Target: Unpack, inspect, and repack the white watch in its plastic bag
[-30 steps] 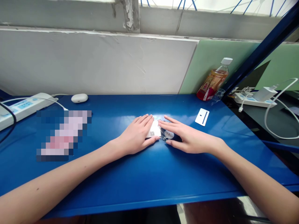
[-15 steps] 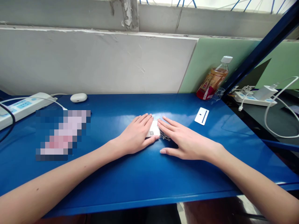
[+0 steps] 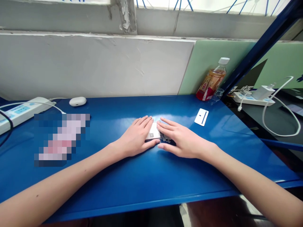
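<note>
A small flat white piece printed with a QR code (image 3: 154, 131) lies on the blue table between my hands; whether it is a card or a packet I cannot tell. My left hand (image 3: 137, 135) rests over its left side, fingers stretched out, with the thumb along the near edge. My right hand (image 3: 183, 135) is open, its fingertips at the right edge of the white piece and its thumb apart below. Partly under the right fingers is a small bundle with a metal chain (image 3: 166, 140), mostly hidden.
A white card (image 3: 201, 117) lies to the right, with a drink bottle (image 3: 211, 82) behind it against the green panel. On the left are a blurred-out object (image 3: 63, 135), a white earbud case (image 3: 78, 101) and a power strip (image 3: 26, 110). Another power strip (image 3: 254, 98) stands beyond the blue post.
My right hand has moved slightly closer to the left, its thumb now nearer the left thumb. The left hand stays over the white piece. The whole view has shifted a little.
</note>
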Tool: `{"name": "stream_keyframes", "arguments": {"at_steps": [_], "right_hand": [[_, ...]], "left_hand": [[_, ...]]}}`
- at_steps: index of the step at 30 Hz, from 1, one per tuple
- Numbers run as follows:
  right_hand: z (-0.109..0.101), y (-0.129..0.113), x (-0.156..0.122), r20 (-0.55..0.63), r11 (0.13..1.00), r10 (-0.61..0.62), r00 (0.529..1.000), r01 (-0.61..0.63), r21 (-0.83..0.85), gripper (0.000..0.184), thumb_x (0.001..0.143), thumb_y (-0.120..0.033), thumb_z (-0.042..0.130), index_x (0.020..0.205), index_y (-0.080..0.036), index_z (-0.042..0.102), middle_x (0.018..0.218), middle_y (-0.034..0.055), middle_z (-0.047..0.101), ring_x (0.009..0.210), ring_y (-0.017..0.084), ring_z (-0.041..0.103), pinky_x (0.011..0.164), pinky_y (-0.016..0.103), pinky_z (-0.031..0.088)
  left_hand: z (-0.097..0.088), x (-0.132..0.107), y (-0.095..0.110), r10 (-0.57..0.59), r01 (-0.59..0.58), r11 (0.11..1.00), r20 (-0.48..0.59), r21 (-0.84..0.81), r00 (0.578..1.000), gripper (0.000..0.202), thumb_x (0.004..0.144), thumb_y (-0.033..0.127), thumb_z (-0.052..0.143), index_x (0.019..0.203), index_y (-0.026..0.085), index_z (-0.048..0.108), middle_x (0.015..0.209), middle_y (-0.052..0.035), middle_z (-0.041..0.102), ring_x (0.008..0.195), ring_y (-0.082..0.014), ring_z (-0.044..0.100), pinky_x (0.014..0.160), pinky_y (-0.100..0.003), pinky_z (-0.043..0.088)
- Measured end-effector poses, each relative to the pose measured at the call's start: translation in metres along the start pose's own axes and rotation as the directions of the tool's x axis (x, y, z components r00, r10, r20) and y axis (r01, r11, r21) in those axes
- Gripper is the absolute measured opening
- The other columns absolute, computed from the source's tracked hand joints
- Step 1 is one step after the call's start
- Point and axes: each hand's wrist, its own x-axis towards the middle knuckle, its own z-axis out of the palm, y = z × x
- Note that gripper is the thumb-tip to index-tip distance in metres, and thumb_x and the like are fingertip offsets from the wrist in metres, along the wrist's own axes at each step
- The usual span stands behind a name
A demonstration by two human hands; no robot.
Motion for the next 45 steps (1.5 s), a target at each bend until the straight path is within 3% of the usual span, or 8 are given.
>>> {"name": "stream_keyframes", "arguments": {"at_steps": [3,10,17,23,29,34,41,45], "right_hand": [[0.001,0.012,0.002,-0.073,0.999,0.015,0.997,-0.012,0.047,0.040,0.103,-0.033,0.041,0.129,-0.011,0.064,0.139,0.0163,0.061,0.140,0.033,0.046,0.112,0.054,0.044],[-0.005,0.044,-0.002,-0.196,0.998,0.029,0.980,-0.039,-0.046,0.033,0.097,-0.017,0.048,0.125,-0.017,0.067,0.122,0.0115,0.071,0.120,0.028,0.061,0.103,0.047,0.052],[-0.003,0.049,-0.002,-0.181,0.999,-0.045,0.983,0.043,-0.016,0.027,0.095,-0.020,0.056,0.117,-0.023,0.072,0.105,0.0091,0.075,0.095,0.024,0.068,0.085,0.041,0.057],[0.001,0.049,-0.001,-0.207,0.996,-0.053,0.977,0.037,-0.082,0.025,0.098,-0.024,0.054,0.114,-0.021,0.072,0.115,0.0115,0.072,0.104,0.025,0.067,0.090,0.042,0.056],[-0.001,0.044,0.000,-0.167,0.982,-0.169,0.971,0.152,-0.110,0.028,0.102,-0.024,0.047,0.111,-0.021,0.073,0.109,0.0094,0.076,0.101,0.023,0.070,0.090,0.039,0.056],[-0.007,0.039,-0.002,-0.206,0.974,-0.213,0.955,0.191,-0.118,0.026,0.101,-0.024,0.049,0.108,-0.022,0.075,0.104,0.0096,0.077,0.093,0.023,0.070,0.082,0.039,0.056],[-0.020,0.024,-0.001,-0.482,0.952,0.131,0.866,0.026,0.305,0.019,0.096,-0.031,0.061,0.103,-0.025,0.077,0.094,0.0063,0.072,0.082,0.019,0.068,0.073,0.034,0.058],[-0.024,0.024,0.002,-0.485,0.867,0.321,0.813,-0.045,0.496,0.016,0.092,-0.033,0.065,0.095,-0.024,0.079,0.091,0.0058,0.075,0.081,0.020,0.069,0.070,0.034,0.058]], "left_hand": [[0.001,-0.001,-0.003,-0.004,0.003,1.000,-0.025,-0.027,1.000,0.075,0.096,0.064,0.044,0.143,0.005,0.045,0.150,-0.0249,0.046,0.142,-0.0377,0.040,0.115,-0.052,0.034],[0.001,-0.002,-0.007,0.082,-0.089,0.985,-0.051,-0.147,0.995,0.075,0.096,0.068,0.042,0.146,0.013,0.043,0.149,-0.0204,0.048,0.145,-0.0355,0.034,0.116,-0.055,0.032],[-0.001,-0.001,-0.008,0.092,-0.089,0.981,0.012,-0.173,0.996,0.066,0.102,0.057,0.037,0.156,0.019,0.028,0.160,-0.0145,0.034,0.152,-0.0319,0.020,0.120,-0.055,0.023],[-0.005,-0.002,-0.008,0.139,-0.133,0.969,0.015,-0.206,0.990,0.073,0.100,0.060,0.043,0.155,0.014,0.029,0.158,-0.0185,0.037,0.149,-0.0324,0.029,0.118,-0.050,0.029],[-0.010,-0.002,-0.005,0.180,-0.166,0.959,0.038,-0.229,0.983,0.066,0.102,0.057,0.036,0.151,0.012,0.036,0.155,-0.0179,0.041,0.149,-0.0316,0.029,0.120,-0.051,0.026],[-0.007,-0.005,-0.006,0.054,-0.060,0.952,-0.029,-0.300,0.998,0.070,0.103,0.061,0.020,0.147,0.011,0.039,0.158,-0.0204,0.036,0.152,-0.0319,0.021,0.121,-0.054,0.023],[-0.004,-0.007,-0.008,-0.083,-0.017,0.909,-0.221,-0.417,0.972,0.079,0.100,0.068,0.010,0.149,0.012,0.036,0.155,-0.0191,0.039,0.147,-0.0309,0.032,0.120,-0.049,0.029],[-0.005,-0.007,-0.008,-0.094,-0.026,0.906,-0.261,-0.422,0.961,0.076,0.101,0.066,0.011,0.149,0.012,0.036,0.152,-0.0184,0.043,0.143,-0.0305,0.039,0.118,-0.047,0.033]]}}
